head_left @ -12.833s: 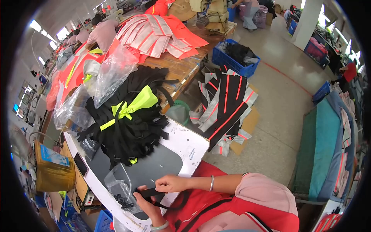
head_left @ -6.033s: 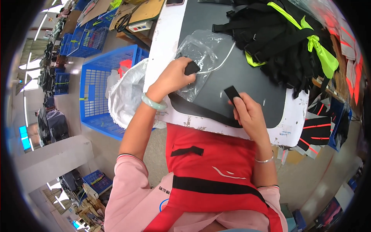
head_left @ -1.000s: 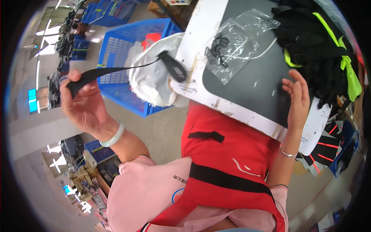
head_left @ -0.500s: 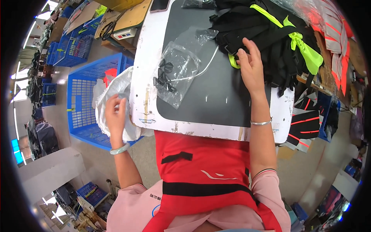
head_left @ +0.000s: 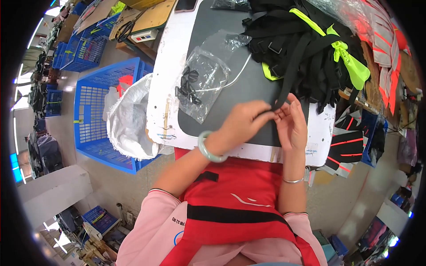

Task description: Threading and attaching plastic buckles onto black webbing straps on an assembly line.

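I note my left hand (head_left: 242, 122) gripping a flat black webbing strap (head_left: 288, 80) trailing from the tangled black strap pile (head_left: 319, 73); right hand (head_left: 293, 124) alongside, closure undeterminable. Tangling could drag the pile along.

On the chest of the pink shirt (head_left: 155, 224), below the frame's centre and to its left, we see a short row of small dark printed characters (head_left: 178, 221). Just beneath it we find part of a blue ring emblem (head_left: 178, 238), cut off by the edge of the red apron (head_left: 235, 234). The apron bears a white curved mark (head_left: 250, 201) near the lower centre. We also notice faint bluish marks (head_left: 310, 152) on the white table border (head_left: 321, 137) right of centre, too unclear for us to read.
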`<act>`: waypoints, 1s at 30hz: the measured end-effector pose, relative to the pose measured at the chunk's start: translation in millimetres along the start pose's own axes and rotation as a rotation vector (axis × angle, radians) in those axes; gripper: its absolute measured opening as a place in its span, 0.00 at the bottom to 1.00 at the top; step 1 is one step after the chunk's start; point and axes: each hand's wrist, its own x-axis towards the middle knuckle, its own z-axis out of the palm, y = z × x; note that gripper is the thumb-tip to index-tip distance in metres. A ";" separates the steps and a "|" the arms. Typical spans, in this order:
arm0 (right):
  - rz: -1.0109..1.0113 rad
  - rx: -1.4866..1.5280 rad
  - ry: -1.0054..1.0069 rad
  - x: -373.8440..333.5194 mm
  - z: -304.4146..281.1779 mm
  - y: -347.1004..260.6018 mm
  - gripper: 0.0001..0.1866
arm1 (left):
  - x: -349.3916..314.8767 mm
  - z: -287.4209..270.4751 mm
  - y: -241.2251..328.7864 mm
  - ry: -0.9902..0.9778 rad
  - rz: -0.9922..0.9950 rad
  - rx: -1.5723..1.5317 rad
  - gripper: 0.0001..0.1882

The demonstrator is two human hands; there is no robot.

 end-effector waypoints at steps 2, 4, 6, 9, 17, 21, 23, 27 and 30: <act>0.067 -0.018 0.020 -5.8 2.1 2.7 0.18 | -23.7 7.7 -5.8 -0.065 0.189 0.173 0.09; 0.127 0.107 -0.115 -12.4 1.7 -2.8 0.16 | -49.2 1.3 -7.9 -0.129 0.141 0.193 0.08; 0.095 0.411 -0.269 -11.5 5.8 -28.7 0.10 | -69.5 -20.4 -14.4 -0.113 0.113 0.182 0.09; -0.084 0.545 -0.160 -8.0 -19.8 -73.1 0.05 | -107.1 -74.4 -16.4 0.152 -0.138 0.080 0.08; -0.133 0.479 -0.041 -31.9 -77.0 -75.6 0.09 | -112.7 -121.9 -39.9 0.863 -0.040 -1.002 0.05; -0.027 0.149 -0.035 -49.6 -52.2 -61.7 0.12 | -81.7 -129.1 -44.4 0.932 -0.029 -1.393 0.06; 0.052 0.001 -0.151 -59.7 -50.9 -60.0 0.13 | -73.5 -133.5 -46.0 0.941 0.044 -1.518 0.06; -0.033 0.063 -0.293 -72.7 -49.5 -80.0 0.14 | -72.6 -133.4 -44.6 0.909 -0.056 -1.583 0.08; -0.117 0.128 -0.391 -80.9 -53.2 -97.0 0.14 | -74.0 -120.7 -44.7 0.820 -0.027 -1.632 0.10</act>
